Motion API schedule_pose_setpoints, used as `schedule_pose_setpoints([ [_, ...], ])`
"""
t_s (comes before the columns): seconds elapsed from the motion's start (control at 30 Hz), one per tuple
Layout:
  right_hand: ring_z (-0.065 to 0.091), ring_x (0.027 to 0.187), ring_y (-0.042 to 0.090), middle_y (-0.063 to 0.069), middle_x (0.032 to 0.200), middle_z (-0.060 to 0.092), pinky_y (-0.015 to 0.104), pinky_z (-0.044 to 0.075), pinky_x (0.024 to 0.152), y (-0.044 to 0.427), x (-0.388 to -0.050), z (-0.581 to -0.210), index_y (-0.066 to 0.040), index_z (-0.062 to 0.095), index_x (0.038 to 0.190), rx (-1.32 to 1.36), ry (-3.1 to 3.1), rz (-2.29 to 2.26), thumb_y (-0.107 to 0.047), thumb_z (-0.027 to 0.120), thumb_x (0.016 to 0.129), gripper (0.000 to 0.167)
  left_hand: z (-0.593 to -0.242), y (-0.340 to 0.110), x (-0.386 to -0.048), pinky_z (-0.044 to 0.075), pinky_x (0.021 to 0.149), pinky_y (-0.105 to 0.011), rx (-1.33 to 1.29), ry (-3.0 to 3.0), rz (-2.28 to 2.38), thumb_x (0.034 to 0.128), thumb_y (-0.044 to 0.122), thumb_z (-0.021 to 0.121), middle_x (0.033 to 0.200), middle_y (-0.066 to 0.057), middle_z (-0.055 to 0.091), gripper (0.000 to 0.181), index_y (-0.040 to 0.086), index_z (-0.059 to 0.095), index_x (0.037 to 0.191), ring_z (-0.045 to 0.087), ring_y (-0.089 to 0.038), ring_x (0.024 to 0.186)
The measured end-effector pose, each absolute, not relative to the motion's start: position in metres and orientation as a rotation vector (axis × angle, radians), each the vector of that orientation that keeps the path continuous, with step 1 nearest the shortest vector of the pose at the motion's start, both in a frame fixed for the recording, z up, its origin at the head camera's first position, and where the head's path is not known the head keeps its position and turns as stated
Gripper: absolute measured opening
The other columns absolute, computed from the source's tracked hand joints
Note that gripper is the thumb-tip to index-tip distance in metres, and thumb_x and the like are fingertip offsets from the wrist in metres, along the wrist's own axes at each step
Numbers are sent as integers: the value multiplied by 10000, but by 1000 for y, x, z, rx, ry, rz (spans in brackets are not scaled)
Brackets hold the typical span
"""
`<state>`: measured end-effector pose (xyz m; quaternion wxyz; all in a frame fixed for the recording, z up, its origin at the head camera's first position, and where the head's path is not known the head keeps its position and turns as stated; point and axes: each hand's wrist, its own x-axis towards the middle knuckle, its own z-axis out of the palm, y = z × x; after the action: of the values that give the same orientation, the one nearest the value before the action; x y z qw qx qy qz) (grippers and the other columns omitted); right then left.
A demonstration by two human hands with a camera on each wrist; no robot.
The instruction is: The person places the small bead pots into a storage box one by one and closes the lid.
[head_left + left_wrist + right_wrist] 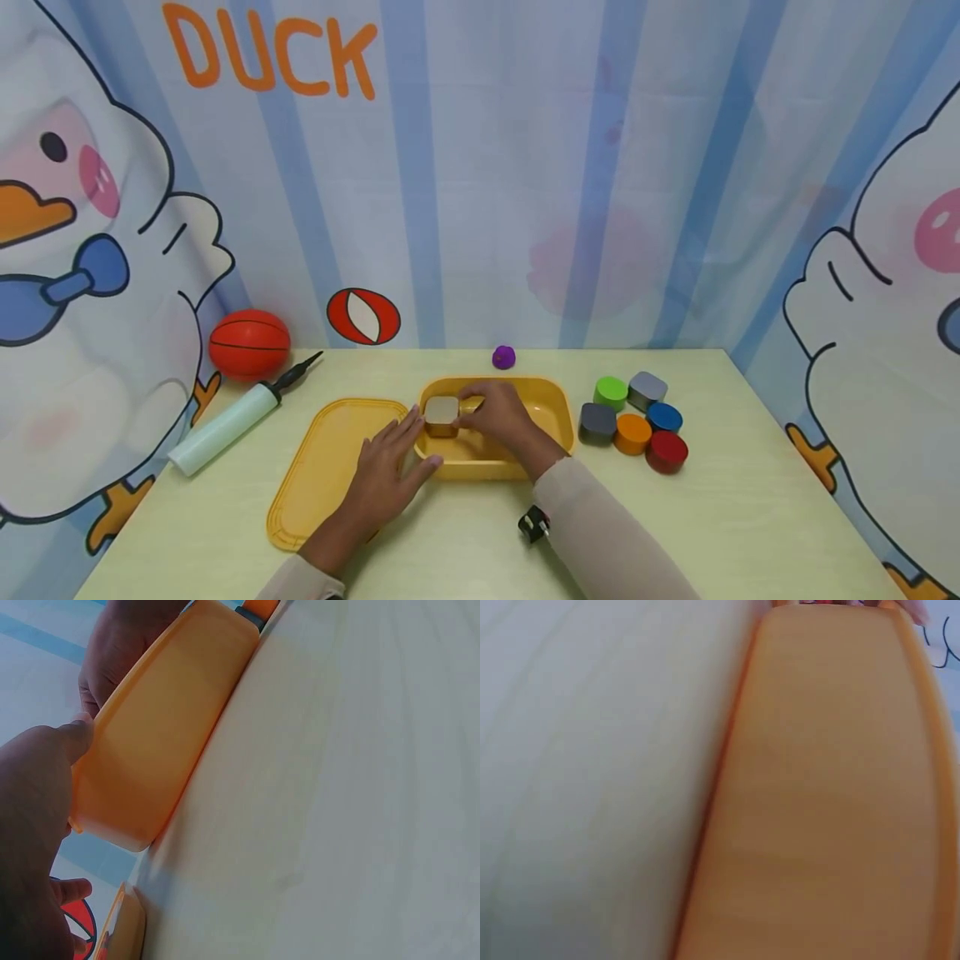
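- Yellow rectangular plastic lid (330, 479): off, flat on the pale surface (465, 542); long axis slants rightward toward the far edge.
- My left hand (386, 471): fingers fairly straight, thumb on the near-left rim of the yellow rectangular plastic box (495, 472).
- Beige-topped, round-cornered square block (442, 407): inside the box's left end, top up, no clear long axis.
- My right hand (501, 414): pinching that block.
- Six coloured round and square blocks (632, 434): outside, toward the right edge. Judged early: one in, these six left.
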<state>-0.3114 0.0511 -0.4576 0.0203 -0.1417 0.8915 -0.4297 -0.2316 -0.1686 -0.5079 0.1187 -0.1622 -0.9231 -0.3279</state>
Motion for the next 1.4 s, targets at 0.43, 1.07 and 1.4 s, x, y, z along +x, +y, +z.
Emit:
schedule_pose_setpoints([
  [0.43,772,930,227,180,1325,775,361,664,794,86,-301,-440,-62,792,1328,-347,2768,-1467,-121,893,918,426,-509,-170,-232,222,1170,-924,-473,-2714,-975,1059,489,694,1771,-43,395,716,95,520,1631,412,-525,1587],
  [1.07,762,1050,292,182,1326,774,274,643,891,160,-290,-444,-77,786,1341,-414,2826,-1651,-116,811,997,348,-510,-170,-232,194,1169,-934,-468,-2698,-973,1050,472,714,1763,-36,404,731,92,502,1638,413,-510,1592],
  [1.4,729,1146,358,195,1371,752,150,577,845,203,-286,-444,-81,758,1383,-372,2911,-1614,-166,797,1018,377,-507,-170,-230,195,1167,-934,-473,-2699,-983,1058,465,705,1766,-39,399,719,96,501,1641,417,-518,1586],
])
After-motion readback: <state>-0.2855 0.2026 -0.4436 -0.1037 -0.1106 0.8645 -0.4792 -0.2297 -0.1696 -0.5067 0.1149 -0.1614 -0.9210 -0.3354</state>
